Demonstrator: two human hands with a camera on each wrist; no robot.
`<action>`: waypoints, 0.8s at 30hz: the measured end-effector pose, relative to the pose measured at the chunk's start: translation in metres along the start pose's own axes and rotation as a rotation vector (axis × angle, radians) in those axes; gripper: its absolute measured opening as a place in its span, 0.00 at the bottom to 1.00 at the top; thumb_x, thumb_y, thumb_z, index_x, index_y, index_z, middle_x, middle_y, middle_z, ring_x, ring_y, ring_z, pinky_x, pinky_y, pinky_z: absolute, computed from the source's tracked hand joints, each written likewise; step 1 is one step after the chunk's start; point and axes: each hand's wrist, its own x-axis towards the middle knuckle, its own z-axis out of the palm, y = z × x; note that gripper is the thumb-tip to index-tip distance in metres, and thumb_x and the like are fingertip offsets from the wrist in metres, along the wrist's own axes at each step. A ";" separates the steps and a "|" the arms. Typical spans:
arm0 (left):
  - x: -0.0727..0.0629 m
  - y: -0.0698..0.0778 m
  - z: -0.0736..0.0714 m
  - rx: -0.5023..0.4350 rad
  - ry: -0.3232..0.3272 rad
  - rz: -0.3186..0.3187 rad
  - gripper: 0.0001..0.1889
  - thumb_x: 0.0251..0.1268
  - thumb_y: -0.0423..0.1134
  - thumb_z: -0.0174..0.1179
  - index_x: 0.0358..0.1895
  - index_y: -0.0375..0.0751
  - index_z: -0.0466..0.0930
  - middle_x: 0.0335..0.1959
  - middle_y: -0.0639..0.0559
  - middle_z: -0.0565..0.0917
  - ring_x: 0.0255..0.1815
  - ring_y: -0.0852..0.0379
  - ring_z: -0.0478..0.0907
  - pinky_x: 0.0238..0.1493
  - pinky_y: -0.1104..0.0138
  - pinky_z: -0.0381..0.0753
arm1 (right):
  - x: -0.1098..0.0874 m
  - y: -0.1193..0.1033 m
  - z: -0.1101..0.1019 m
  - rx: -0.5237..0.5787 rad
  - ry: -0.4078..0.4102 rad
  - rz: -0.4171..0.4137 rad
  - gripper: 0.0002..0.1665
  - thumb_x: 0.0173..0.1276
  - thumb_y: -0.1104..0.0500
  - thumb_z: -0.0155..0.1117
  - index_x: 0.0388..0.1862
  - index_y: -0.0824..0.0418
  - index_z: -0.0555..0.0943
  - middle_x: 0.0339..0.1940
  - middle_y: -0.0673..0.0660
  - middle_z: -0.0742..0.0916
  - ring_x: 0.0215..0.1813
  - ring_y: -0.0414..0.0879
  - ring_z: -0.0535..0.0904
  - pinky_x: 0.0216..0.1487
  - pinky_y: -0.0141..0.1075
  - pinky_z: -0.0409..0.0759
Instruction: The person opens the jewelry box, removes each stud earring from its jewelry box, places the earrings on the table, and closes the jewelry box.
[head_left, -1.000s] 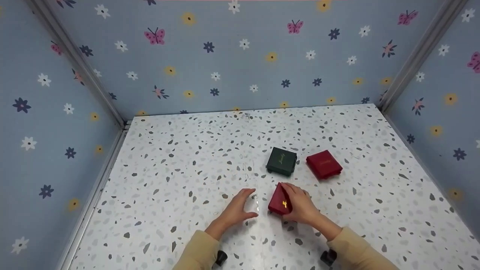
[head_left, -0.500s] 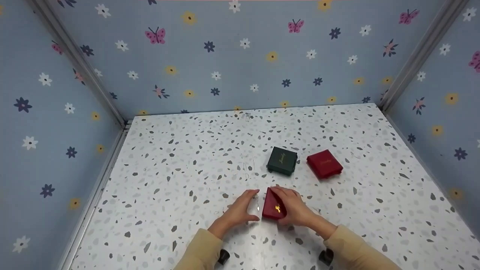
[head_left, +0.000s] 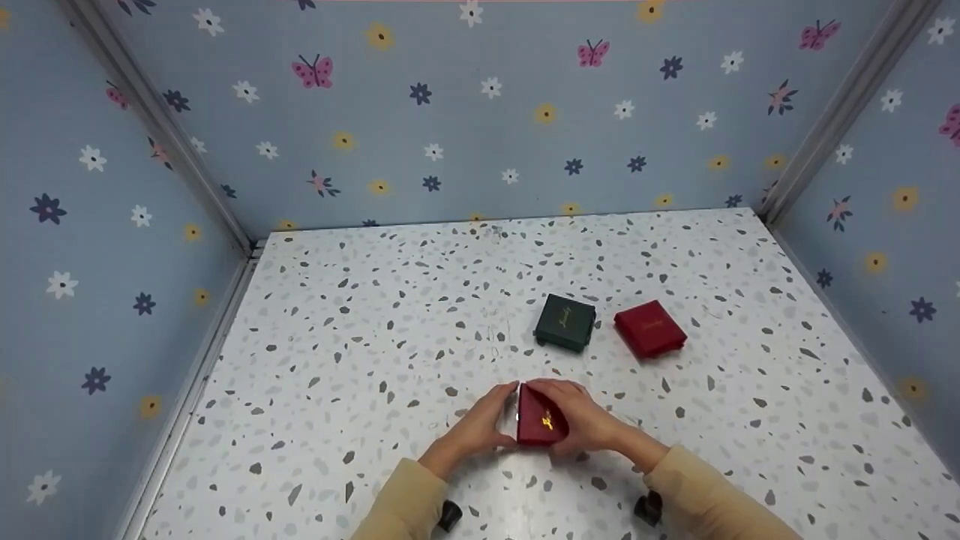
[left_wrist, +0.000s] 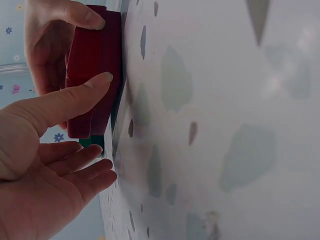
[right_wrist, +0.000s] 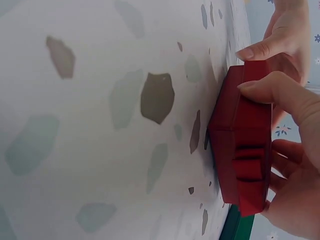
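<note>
While the right hand [head_left: 585,420] grasps the red box [head_left: 534,424] from its right side, fingers bent round the far edge and thumb round the near one, the left hand [head_left: 480,421] stands at the box's left side with its fingers loosely extended and holding nothing; whether its thumb touches the box, I cannot tell. The box sits low at the near middle of the speckled tabletop [head_left: 375,300], between the two palms; whether it lies quite flat is unclear. It is squat and smooth-faced, with shiny gold lettering [head_left: 548,421] on top and a flat, folded ribbon bow [right_wrist: 248,165] on one side. Beyond it lies a dark green box [head_left: 565,322], squarish, with thin gold script, and just right of that a second red box [head_left: 650,328], turned cornerwise, its lettering fainter. The tabletop is pale and glossy, strewn with irregular grey and brownish chips. Smooth blue panels [head_left: 465,120] printed with flowers and butterflies rise around it, meeting at straight metal posts [head_left: 832,127]. Plain tan sleeves [head_left: 705,491] cover both forearms.
</note>
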 end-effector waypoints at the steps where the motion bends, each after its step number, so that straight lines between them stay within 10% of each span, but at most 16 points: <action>1: 0.000 0.000 0.000 -0.002 -0.002 -0.002 0.46 0.35 0.30 0.70 0.62 0.26 0.54 0.59 0.37 0.65 0.60 0.45 0.61 0.61 0.61 0.58 | 0.000 0.000 0.000 0.002 -0.005 -0.005 0.58 0.33 0.57 0.76 0.65 0.62 0.58 0.63 0.56 0.67 0.63 0.51 0.58 0.62 0.47 0.54; 24: -0.003 0.004 0.008 -0.056 -0.003 -0.081 0.53 0.35 0.35 0.71 0.66 0.29 0.45 0.64 0.37 0.58 0.65 0.45 0.54 0.63 0.59 0.52 | 0.004 0.008 -0.004 0.083 -0.079 -0.044 0.57 0.36 0.56 0.75 0.66 0.59 0.57 0.64 0.53 0.65 0.63 0.48 0.57 0.62 0.47 0.54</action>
